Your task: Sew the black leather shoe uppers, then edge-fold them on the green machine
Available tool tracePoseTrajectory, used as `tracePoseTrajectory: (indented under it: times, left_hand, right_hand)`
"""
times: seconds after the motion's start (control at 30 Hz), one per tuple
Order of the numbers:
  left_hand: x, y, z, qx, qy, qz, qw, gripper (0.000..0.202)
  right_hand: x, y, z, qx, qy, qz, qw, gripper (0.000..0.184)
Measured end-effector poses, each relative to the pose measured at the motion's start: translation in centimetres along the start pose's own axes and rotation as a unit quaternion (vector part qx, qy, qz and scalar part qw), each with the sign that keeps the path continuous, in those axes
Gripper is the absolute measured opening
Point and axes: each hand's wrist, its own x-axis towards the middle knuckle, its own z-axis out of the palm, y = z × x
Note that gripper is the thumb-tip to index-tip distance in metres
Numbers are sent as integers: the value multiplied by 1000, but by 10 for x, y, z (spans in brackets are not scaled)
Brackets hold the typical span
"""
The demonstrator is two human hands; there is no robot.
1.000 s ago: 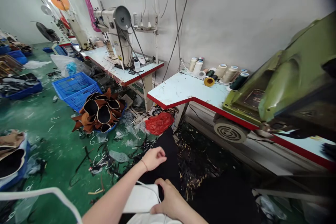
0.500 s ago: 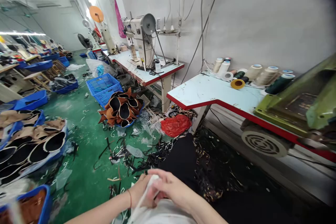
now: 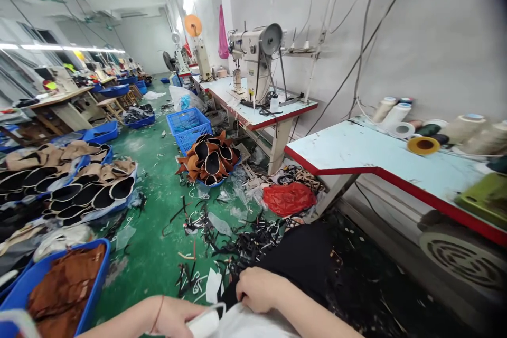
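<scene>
My left hand (image 3: 174, 318) is at the bottom edge, fingers curled round a white piece (image 3: 204, 322) with a thin white cord looping off it. My right hand (image 3: 259, 289) rests just beside it, fingers closed on the edge of white fabric (image 3: 253, 325) lying on my lap. Both hands sit above my black trouser leg (image 3: 304, 259). Fingertips of both hands are partly hidden.
A white table with red edging (image 3: 368, 161) stands at the right with thread spools (image 3: 396, 113) and a yellow tape roll (image 3: 423, 146). A sewing machine (image 3: 255, 58) sits on the farther table. Blue crates (image 3: 188, 127), brown leather pieces (image 3: 209, 156), a red bag (image 3: 289, 198) and scraps litter the green floor.
The view has swung left and up, showing more of the workshop floor. My hands have dropped lower in the picture; the left one has slid left with the white piece.
</scene>
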Motion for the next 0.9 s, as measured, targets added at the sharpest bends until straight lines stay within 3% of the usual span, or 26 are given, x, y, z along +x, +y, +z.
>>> tracePoseTrajectory:
  times: [0.1, 0.23, 0.37, 0.53, 0.67, 0.77, 0.9]
  left_hand:
    - [0, 25, 10, 38, -89, -28, 995, 57]
    - [5, 47, 13, 42, -97, -36, 994, 51]
    - [5, 48, 15, 47, -86, -45, 994, 49]
    - [9, 43, 25, 22, 13, -44, 999, 25]
    - [17, 33, 27, 32, 117, -30, 992, 18]
    - [33, 23, 27, 52, 196, -26, 979, 20]
    - [54, 19, 31, 78, 235, -16, 969, 23]
  right_hand:
    - [3, -8, 0, -43, 57, 46, 996, 8]
    - [7, -14, 4, -44, 119, 86, 988, 14]
    - [14, -26, 4, -47, 144, 103, 983, 13]
    - [17, -51, -4, -53, 132, 82, 986, 8]
    - [11, -55, -5, -27, 132, 97, 986, 10]
    - [-4, -50, 2, -9, 137, 153, 979, 27]
    - [-35, -46, 11, 42, 116, 174, 977, 21]
